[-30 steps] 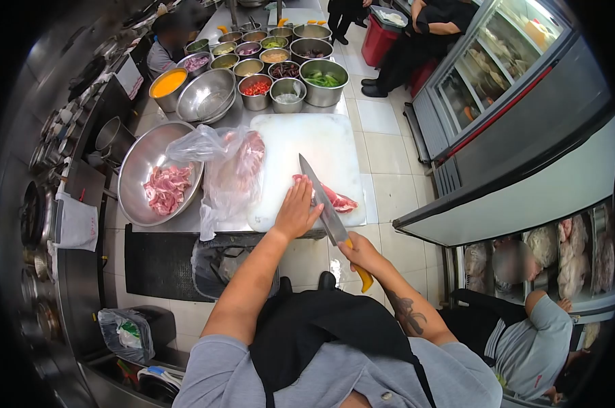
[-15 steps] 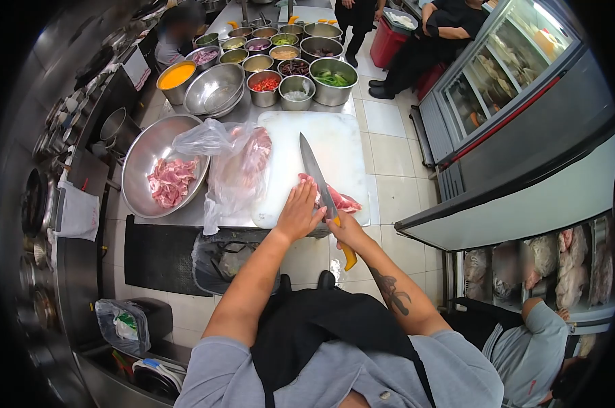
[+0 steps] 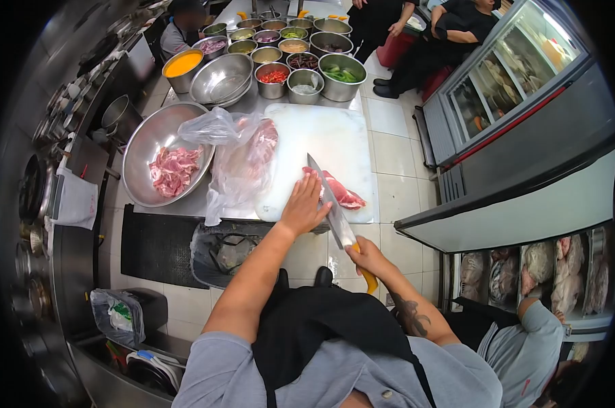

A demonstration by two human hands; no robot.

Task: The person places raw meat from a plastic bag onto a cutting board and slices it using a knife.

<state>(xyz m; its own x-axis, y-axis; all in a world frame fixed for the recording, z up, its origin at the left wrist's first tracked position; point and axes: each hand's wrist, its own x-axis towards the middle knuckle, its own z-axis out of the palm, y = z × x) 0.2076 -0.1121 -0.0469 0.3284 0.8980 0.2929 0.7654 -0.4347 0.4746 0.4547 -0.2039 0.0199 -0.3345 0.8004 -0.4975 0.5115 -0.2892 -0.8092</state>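
Note:
In my right hand [image 3: 370, 258] is the yellow handle of a large kitchen knife [image 3: 332, 221], gripped near the board's front edge. Its long blade slants up and left across a piece of raw meat [image 3: 341, 192] on the white cutting board [image 3: 321, 132]. Flat on the left end of that meat rests my left hand [image 3: 304, 207], fingers stretched out and thumb close to the blade. The fingers cover part of the meat. Left of the board lies more raw meat [image 3: 261, 148] in a clear plastic bag [image 3: 229, 177]. A steel bowl [image 3: 134, 153] holds cut meat pieces [image 3: 173, 171].
Several steel pots of ingredients, including red chillies [image 3: 273, 76] and green peppers [image 3: 341, 72], stand behind the board. Below the table is a lined bin [image 3: 202, 255]. An open fridge door [image 3: 511, 197] juts in from the right, with a person [image 3: 521, 350] beside it. Other people stand farther back.
My right hand has drawn the knife back toward me and slightly right, across the meat. My left hand stays on the meat. The view has shifted slightly.

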